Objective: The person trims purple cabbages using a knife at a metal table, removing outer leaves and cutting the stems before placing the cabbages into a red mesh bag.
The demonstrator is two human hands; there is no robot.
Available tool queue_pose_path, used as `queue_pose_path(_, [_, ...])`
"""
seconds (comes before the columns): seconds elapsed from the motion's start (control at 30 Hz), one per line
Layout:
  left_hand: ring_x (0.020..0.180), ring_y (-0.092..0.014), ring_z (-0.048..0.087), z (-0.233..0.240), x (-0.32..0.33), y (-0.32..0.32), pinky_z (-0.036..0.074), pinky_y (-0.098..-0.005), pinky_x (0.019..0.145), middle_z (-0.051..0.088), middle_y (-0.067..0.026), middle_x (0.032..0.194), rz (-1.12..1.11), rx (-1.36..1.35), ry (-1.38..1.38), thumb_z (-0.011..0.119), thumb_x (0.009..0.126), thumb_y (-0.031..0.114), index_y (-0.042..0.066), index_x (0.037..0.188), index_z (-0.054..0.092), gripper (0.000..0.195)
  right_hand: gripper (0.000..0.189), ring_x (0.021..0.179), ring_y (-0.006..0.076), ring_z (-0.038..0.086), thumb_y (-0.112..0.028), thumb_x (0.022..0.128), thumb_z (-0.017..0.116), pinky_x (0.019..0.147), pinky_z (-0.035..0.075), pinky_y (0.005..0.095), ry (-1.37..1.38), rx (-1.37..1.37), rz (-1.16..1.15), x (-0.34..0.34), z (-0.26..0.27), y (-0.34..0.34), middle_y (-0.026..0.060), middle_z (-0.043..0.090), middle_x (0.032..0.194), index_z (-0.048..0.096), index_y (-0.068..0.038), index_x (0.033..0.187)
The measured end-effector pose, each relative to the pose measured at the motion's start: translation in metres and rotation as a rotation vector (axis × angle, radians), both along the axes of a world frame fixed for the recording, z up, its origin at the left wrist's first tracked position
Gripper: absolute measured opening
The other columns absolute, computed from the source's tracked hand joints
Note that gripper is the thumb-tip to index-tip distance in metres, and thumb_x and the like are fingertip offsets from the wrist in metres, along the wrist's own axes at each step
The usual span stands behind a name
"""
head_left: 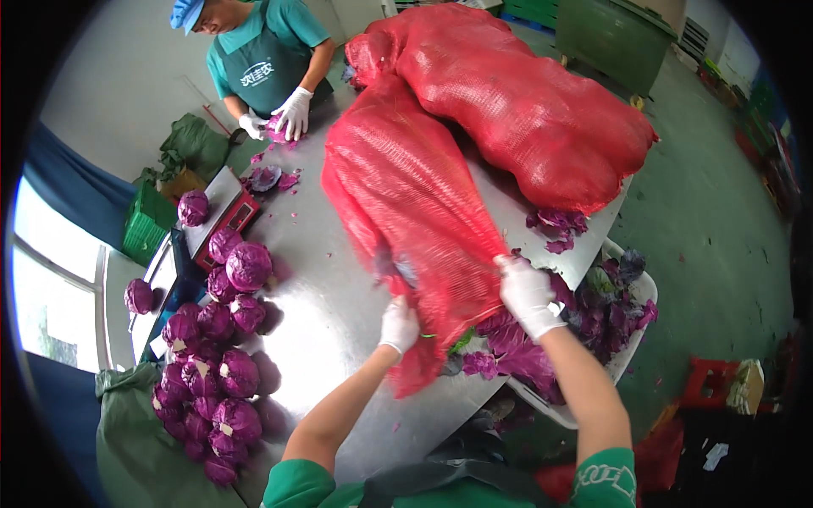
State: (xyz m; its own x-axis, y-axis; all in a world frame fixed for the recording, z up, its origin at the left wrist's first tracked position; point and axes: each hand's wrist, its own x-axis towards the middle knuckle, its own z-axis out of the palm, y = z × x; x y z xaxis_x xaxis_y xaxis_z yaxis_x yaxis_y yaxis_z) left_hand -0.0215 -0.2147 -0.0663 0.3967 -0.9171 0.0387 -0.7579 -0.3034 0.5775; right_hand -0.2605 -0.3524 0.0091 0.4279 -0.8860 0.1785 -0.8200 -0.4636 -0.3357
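A red mesh sack (406, 184) lies across the steel table (305, 394), its slack end toward me. My left hand (400, 325), in a white glove, grips the mesh on the left side of that end. On the right side, my gloved right hand (527, 293) clutches a gathered edge of the same sack. Some dark leaf shows through the mesh near my left hand. Loose purple cabbage leaves (517, 349) lie below my right hand at the table's edge. Behind is a second red mesh sack (508, 101), bulging and full.
Several red cabbages (238, 371) are piled at the left, beside a weighing scale (232, 219). Across the table, a gloved co-worker (273, 70) holds a cabbage (279, 129). A white bin (646, 289) of leaves stands at the right edge; a green wheeled bin (610, 44) is farther back.
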Motion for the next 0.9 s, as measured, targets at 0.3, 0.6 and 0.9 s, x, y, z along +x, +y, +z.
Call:
queue_pose_path(0.3, [0.12,-0.043,0.048,0.036,-0.122,-0.117,0.039,-0.0451,0.101,0.05,-0.0338,0.127,-0.472,0.282,0.302,0.05,0.091,0.026,-0.011,0.13,0.041,0.054,0.032,0.076,0.0317,0.065,-0.014,0.091,0.047,0.07,0.052,0.0459,0.143,-0.478,-0.243,-0.089,0.155,-0.169,0.0104,0.066,0.086,0.067,-0.029,0.112])
queue_pose_path(0.6, [0.09,-0.032,0.067,0.134,-0.005,-0.119,0.053,-0.0419,0.079,0.066,-0.0206,0.098,-0.358,0.151,0.14,0.062,0.086,0.046,0.017,0.124,0.056,0.049,0.051,0.102,0.0282,0.059,-0.011,0.088,0.053,0.075,0.054,0.043,0.383,-0.327,-0.364,-0.048,0.167,-0.245,0.0113,0.058,0.108,0.048,-0.023,0.138])
queue_pose_path(0.9, [0.088,-0.038,0.065,0.145,0.163,-0.236,0.051,-0.0466,0.078,0.068,-0.0182,0.09,0.062,-0.031,-0.44,0.064,0.083,0.036,0.027,0.138,0.044,0.059,0.042,0.112,0.0274,0.05,-0.01,0.078,0.065,0.082,0.055,0.0396,0.05,-0.681,-0.008,0.031,0.18,-0.228,0.0085,0.051,0.12,0.058,-0.013,0.12])
